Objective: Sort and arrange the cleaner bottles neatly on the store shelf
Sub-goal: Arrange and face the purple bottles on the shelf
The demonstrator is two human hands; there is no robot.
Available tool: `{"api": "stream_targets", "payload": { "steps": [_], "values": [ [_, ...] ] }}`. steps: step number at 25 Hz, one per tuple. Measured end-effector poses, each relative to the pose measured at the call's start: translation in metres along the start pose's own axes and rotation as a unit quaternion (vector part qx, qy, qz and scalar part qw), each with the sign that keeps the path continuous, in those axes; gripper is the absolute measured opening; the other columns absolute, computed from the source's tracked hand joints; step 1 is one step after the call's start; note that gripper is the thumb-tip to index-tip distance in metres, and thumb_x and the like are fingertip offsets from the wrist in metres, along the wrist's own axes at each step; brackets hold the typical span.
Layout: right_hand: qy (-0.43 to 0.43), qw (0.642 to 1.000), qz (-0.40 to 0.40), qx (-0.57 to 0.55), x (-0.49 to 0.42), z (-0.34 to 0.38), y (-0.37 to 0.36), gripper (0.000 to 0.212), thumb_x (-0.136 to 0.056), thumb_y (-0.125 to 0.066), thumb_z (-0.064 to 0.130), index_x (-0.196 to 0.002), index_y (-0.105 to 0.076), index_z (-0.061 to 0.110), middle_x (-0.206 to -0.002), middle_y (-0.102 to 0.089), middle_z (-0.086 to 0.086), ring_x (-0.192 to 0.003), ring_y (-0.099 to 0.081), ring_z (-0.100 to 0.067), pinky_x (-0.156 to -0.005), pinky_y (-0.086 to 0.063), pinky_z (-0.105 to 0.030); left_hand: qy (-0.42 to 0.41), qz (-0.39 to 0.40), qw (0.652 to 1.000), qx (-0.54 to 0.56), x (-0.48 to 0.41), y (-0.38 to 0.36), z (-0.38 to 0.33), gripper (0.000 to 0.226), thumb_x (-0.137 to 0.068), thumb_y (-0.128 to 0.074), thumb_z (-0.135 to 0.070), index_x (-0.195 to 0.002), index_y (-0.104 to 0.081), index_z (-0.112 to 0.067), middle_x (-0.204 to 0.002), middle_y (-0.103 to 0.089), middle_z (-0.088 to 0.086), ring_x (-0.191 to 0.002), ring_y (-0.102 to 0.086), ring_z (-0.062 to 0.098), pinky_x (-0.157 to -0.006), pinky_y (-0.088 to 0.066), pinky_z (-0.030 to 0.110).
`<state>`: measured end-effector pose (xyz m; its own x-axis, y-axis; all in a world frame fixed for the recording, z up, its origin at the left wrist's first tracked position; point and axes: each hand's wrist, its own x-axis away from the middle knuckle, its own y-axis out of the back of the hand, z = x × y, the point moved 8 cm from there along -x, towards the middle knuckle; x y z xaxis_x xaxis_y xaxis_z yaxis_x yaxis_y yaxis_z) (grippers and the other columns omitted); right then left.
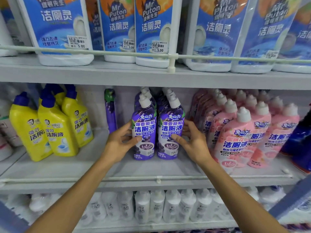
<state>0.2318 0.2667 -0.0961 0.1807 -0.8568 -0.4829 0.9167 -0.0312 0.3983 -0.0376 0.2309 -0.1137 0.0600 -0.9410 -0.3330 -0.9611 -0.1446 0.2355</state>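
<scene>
Two purple cleaner bottles with white caps stand side by side at the front of the middle shelf [84,167], with more purple bottles in rows behind them. My left hand [120,142] grips the left purple bottle [144,128] from its left side, thumb across the label. My right hand [191,140] grips the right purple bottle [170,126] from its right side, thumb on the label front. A lone purple bottle [110,110] stands further back to the left.
Yellow bottles with blue caps [55,128] stand at the left of the same shelf, pink bottles [239,135] crowd the right. Large blue-labelled white bottles [151,31] fill the shelf above behind a rail. White bottles [156,206] line the shelf below.
</scene>
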Motion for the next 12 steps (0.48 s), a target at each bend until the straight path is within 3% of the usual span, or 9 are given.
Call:
{"api": "stream_targets", "payload": {
  "steps": [3, 5, 9, 12],
  "values": [
    [0.001, 1.0, -0.011, -0.007, -0.001, -0.004, -0.002, 0.056, -0.085, -0.083, 0.023, -0.132, -0.055, 0.015, -0.117, -0.071, 0.01, -0.103, -0.067, 0.003, -0.088, -0.055, -0.015, 0.003, 0.04, 0.999, -0.02, -0.005, -0.005, 0.004, 0.063, -0.092, -0.072, -0.019, -0.149, -0.047, -0.027, -0.115, -0.073, -0.004, -0.101, -0.069, 0.008, -0.079, -0.052, 0.015],
    [0.0, 1.0, -0.023, -0.02, 0.001, -0.007, -0.003, 0.055, -0.084, -0.083, 0.02, -0.131, -0.056, 0.017, -0.116, -0.069, 0.015, -0.101, -0.066, 0.006, -0.085, -0.052, -0.011, 0.001, 0.017, 1.0, -0.018, -0.003, -0.008, 0.006, 0.064, -0.094, -0.07, -0.017, -0.152, -0.044, -0.027, -0.114, -0.072, -0.003, -0.097, -0.068, 0.006, -0.073, -0.053, 0.016],
    [0.006, 0.999, -0.026, -0.028, 0.003, -0.012, -0.005, 0.057, -0.084, -0.083, 0.022, -0.133, -0.056, 0.017, -0.118, -0.068, 0.018, -0.104, -0.067, 0.001, -0.091, -0.055, -0.019, -0.004, -0.089, 0.996, -0.004, 0.007, -0.007, 0.016, 0.055, -0.086, -0.077, -0.01, -0.138, -0.059, -0.012, -0.111, -0.075, 0.006, -0.097, -0.071, 0.013, -0.082, -0.059, 0.027],
    [0.002, 0.999, -0.023, -0.034, 0.004, -0.016, -0.005, 0.056, -0.085, -0.083, 0.023, -0.134, -0.056, 0.016, -0.121, -0.068, 0.018, -0.107, -0.068, -0.001, -0.094, -0.057, -0.025, -0.008, -0.091, 0.996, -0.012, 0.011, -0.011, 0.012, 0.053, -0.086, -0.078, -0.009, -0.136, -0.06, -0.01, -0.113, -0.074, 0.006, -0.097, -0.071, 0.012, -0.082, -0.057, 0.021]
  ]
}}
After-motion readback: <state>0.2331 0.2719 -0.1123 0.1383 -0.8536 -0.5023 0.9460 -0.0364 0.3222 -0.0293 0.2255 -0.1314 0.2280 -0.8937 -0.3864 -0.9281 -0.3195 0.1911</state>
